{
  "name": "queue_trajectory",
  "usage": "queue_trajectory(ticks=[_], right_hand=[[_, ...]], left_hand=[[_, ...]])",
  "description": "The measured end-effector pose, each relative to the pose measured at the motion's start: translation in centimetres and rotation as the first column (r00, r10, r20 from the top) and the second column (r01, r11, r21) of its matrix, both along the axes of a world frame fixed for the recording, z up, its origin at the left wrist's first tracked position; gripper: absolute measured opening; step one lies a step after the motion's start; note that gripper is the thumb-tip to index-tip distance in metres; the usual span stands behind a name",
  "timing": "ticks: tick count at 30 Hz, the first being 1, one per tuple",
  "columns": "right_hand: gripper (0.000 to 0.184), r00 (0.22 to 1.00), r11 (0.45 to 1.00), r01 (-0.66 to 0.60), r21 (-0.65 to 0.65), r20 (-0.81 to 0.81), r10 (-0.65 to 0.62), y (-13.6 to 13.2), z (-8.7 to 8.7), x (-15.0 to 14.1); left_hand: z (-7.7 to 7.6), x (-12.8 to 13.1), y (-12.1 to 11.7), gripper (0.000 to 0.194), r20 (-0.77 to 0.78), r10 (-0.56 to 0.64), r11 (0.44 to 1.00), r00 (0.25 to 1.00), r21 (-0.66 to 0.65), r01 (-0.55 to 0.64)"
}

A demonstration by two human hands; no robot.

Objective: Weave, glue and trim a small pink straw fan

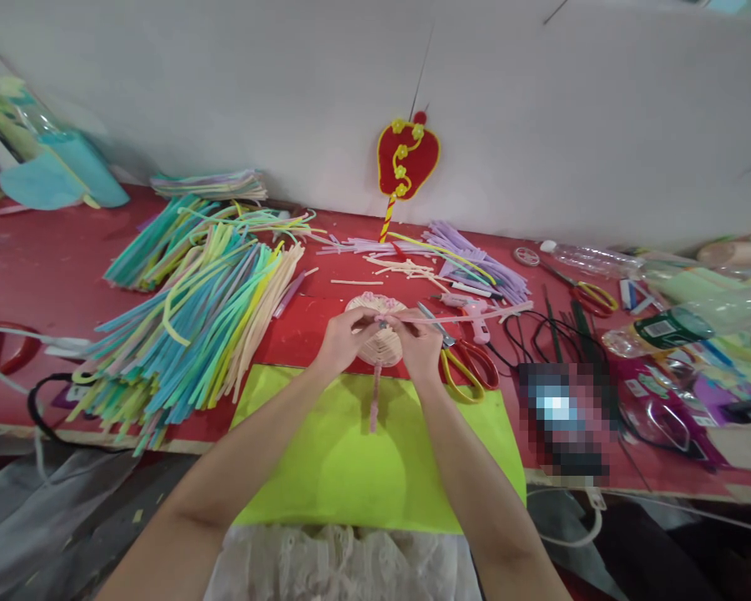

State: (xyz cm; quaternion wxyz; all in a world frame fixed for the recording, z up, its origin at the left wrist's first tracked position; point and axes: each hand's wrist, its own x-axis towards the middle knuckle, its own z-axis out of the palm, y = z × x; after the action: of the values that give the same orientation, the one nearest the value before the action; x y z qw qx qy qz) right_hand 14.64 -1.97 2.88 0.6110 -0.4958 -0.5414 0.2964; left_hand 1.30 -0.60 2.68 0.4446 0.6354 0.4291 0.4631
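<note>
A round cream fan (385,352) made of coiled pipe cleaners lies in front of me, with small pink pieces along its upper edge and a pink handle (374,401) pointing toward me. Over its middle my left hand (345,335) is closed, fingertips pinched at the near end of a pink pipe cleaner (476,316). My right hand (420,340) also pinches this pipe cleaner, which stretches out rightward past the fingers. Between the fingertips is a small greyish spot I cannot make out. Scissors with yellow and red handles (463,376) lie just right of my right hand.
Bundles of coloured pipe cleaners (188,309) cover the left. A red fan with yellow flowers (408,159) leans on the wall. Behind my hands are purple pipe cleaners (476,259) and a pink glue gun (472,313). Plastic bottles (682,325) and cables lie right. A lime-green sheet (325,467) lies beneath my forearms.
</note>
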Motion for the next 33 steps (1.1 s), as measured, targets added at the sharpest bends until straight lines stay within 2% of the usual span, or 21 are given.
queue_trajectory(ticks=[7,13,19,24,29,33], right_hand=[[0.013,0.998,0.997,-0.016,-0.071,-0.06,0.011,0.4,-0.4,0.1],[0.015,0.994,0.993,0.02,-0.113,-0.108,-0.033,0.4,-0.6,0.0],[0.02,0.984,0.989,-0.102,-0.111,-0.159,0.083,0.5,-0.7,0.0],[0.022,0.982,0.977,-0.17,-0.125,-0.099,0.159,0.8,-0.9,0.8],[0.022,0.987,0.975,-0.154,-0.161,-0.069,0.144,1.1,-0.8,1.9],[0.021,0.968,0.945,-0.248,-0.213,-0.025,0.249,1.1,-0.6,2.4]], left_hand=[[0.5,-0.1,0.0,0.013,-0.037,-0.008,1.0,0.999,0.015,0.008],[0.2,0.2,0.2,0.023,0.132,-0.075,0.989,0.988,-0.114,0.09],[-0.1,0.0,0.5,0.021,0.185,0.003,0.987,0.983,-0.159,0.027],[0.3,-0.4,0.7,0.016,0.171,0.027,0.992,0.985,-0.127,-0.005],[0.0,-0.4,0.9,0.015,0.122,-0.083,0.986,0.989,-0.135,0.1],[-0.4,-0.4,1.1,0.014,0.055,-0.152,0.978,0.987,-0.134,0.158]])
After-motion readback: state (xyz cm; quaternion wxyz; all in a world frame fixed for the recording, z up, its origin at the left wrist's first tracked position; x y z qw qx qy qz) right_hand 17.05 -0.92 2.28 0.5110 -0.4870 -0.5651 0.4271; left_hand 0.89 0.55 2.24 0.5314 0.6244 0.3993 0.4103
